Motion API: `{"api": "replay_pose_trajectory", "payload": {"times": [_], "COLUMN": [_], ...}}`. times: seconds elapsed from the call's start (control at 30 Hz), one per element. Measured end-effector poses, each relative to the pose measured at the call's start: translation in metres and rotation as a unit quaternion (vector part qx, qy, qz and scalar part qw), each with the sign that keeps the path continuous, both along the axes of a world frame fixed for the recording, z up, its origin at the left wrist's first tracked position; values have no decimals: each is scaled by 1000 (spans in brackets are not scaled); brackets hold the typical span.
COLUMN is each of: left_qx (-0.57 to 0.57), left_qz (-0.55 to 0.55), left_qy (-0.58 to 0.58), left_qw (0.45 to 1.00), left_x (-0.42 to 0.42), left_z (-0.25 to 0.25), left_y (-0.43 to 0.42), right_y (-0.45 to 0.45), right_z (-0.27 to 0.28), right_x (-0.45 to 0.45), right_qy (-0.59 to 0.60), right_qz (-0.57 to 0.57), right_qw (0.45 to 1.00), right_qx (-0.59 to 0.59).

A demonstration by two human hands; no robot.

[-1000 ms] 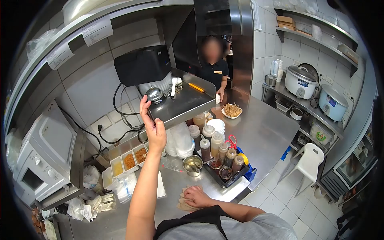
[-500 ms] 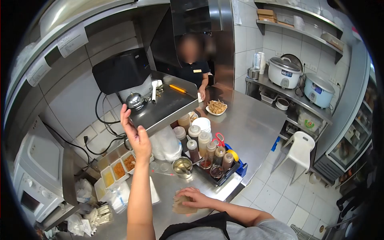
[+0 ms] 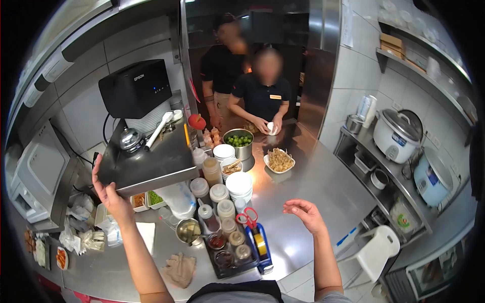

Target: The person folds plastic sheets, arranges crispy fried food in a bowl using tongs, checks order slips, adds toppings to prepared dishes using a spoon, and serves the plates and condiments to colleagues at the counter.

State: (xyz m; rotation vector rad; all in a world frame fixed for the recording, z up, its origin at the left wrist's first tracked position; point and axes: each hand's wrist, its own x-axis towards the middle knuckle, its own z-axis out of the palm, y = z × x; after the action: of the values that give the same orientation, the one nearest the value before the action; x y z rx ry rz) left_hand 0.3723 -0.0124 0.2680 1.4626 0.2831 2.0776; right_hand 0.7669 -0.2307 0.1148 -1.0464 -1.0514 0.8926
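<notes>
My left hand (image 3: 112, 194) is at the front edge of the raised metal shelf (image 3: 146, 166), fingers spread and holding nothing. Over the steel counter (image 3: 303, 187), right of the tape dispenser (image 3: 259, 245), my right hand (image 3: 305, 214) hangs open and empty. A crumpled tan cloth (image 3: 179, 270) lies by itself near the counter's front edge. Squeeze bottles (image 3: 225, 208) and sauce jars stand in a black tray, with red scissors (image 3: 247, 217) beside them. A metal pot (image 3: 188, 231) sits left of the tray.
Two people stand across the counter; the nearer one (image 3: 262, 98) holds a small white item. A bowl of fried food (image 3: 279, 160) and a pot of green pieces (image 3: 238, 144) are near them. Rice cookers (image 3: 396, 134) and a white stool (image 3: 371, 252) are at the right.
My right hand has let go of the cloth and lifted to the right, opening. My left hand stays by the shelf. The view has shifted, and a second person now shows behind the first.
</notes>
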Motion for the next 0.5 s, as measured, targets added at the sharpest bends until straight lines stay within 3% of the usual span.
{"api": "replay_pose_trajectory", "payload": {"times": [0.3, 0.43, 0.5], "left_qx": [0, -12, 32], "left_qz": [58, 143, 104], "left_qy": [-16, -18, -32], "left_qw": [998, 989, 994], "left_x": [5, 6, 3], "left_z": [-5, -9, -10], "left_y": [8, 9, 21], "right_y": [99, 156, 201], "right_z": [-61, -81, -86], "right_x": [80, 103, 128], "right_qy": [1, -56, -171], "right_qz": [22, 83, 65], "right_qw": [995, 990, 982], "right_qx": [-97, -95, -50]}}
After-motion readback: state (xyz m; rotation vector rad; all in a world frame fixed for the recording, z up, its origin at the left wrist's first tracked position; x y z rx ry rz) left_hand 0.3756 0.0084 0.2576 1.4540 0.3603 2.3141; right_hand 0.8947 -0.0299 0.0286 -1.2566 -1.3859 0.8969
